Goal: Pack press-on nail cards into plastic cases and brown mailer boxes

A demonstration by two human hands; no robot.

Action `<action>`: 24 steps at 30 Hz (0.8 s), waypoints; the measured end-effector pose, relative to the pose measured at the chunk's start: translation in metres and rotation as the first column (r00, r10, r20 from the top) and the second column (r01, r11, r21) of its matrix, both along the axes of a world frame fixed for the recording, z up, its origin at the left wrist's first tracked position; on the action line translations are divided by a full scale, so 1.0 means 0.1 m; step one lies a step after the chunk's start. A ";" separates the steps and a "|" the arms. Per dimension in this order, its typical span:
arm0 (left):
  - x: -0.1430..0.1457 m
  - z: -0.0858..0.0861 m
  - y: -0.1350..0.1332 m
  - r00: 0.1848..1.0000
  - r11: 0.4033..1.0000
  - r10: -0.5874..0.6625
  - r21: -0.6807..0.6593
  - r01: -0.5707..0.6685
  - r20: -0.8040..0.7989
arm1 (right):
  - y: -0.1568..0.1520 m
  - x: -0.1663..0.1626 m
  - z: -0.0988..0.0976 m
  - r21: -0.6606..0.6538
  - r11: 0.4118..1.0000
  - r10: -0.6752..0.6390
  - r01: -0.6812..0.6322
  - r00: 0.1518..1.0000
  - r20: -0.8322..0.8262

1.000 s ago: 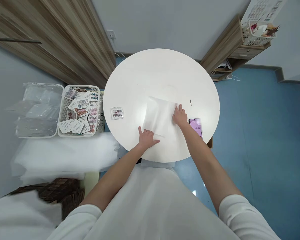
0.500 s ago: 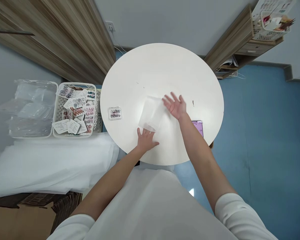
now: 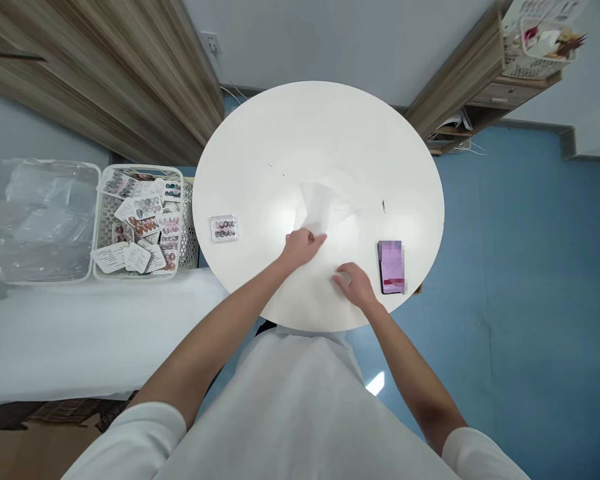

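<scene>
A thin white sheet (image 3: 325, 207) lies partly lifted and creased on the round white table (image 3: 280, 127). My left hand (image 3: 303, 245) is closed on the sheet's near edge at the table's middle. My right hand (image 3: 353, 281) rests near the table's front edge with its fingers curled down on the sheet's near corner. A small clear case of coloured false nails (image 3: 224, 228) lies on the table's left side, apart from both hands. A phone with a purple screen (image 3: 391, 267) lies just right of my right hand.
Left of the table stand a white basket (image 3: 140, 223) full of nail cards and a clear bin (image 3: 40, 220) of plastic bags, above a white sheet stack (image 3: 80, 340). A wooden shelf (image 3: 470, 87) stands at the back right. Blue floor lies to the right.
My left hand moved from the sheet's near-left corner toward the middle and gathered the sheet. My right hand came back from the sheet's far right side to the table's front edge.
</scene>
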State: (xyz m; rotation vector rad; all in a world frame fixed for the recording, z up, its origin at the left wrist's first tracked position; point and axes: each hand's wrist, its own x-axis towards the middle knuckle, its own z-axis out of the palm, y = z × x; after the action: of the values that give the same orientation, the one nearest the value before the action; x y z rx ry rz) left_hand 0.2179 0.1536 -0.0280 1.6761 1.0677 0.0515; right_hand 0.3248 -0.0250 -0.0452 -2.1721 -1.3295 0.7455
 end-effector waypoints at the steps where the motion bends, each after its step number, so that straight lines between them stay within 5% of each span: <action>1: 0.13 0.04 0.14 0.995 0.995 0.029 -0.095 -0.020 0.093 | -0.07 -0.06 -0.03 -0.025 0.996 0.083 -0.082 0.994 0.072; 4: 0.52 0.18 0.64 0.893 0.961 0.215 -0.246 -0.123 0.395 | -0.07 -0.14 -0.10 -0.129 0.971 0.227 -0.201 0.946 0.233; 8: 0.70 0.31 1.04 0.878 0.997 0.024 -0.074 0.013 0.479 | 0.25 -0.05 -0.16 -0.201 0.957 0.267 -0.209 0.907 0.327; 12: 0.22 0.20 0.60 0.938 0.935 -0.279 0.279 0.217 0.204 | 0.51 0.05 -0.18 -0.205 0.964 0.236 -0.171 0.906 0.352; 16: -0.51 -0.07 -0.21 0.843 0.703 -0.473 0.466 0.537 -0.257 | 0.37 -0.02 -0.13 -0.176 0.968 0.232 -0.178 0.904 0.359; 19: -0.79 -0.19 -0.53 0.749 0.568 -0.469 0.491 0.661 -0.467 | 0.09 -0.17 -0.12 -0.191 0.943 0.322 -0.271 0.889 0.326; 24: -0.78 -0.13 -0.47 0.798 0.555 -0.290 0.587 0.590 -0.529 | -0.04 -0.26 -0.21 -0.262 0.914 0.382 -0.311 0.878 0.288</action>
State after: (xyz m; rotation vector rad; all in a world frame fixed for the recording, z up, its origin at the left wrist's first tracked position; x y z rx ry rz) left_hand 0.1399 0.1064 -0.0410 2.7753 0.8870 -0.2226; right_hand 0.2993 -0.0292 -0.0658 -2.3257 -1.9357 0.6919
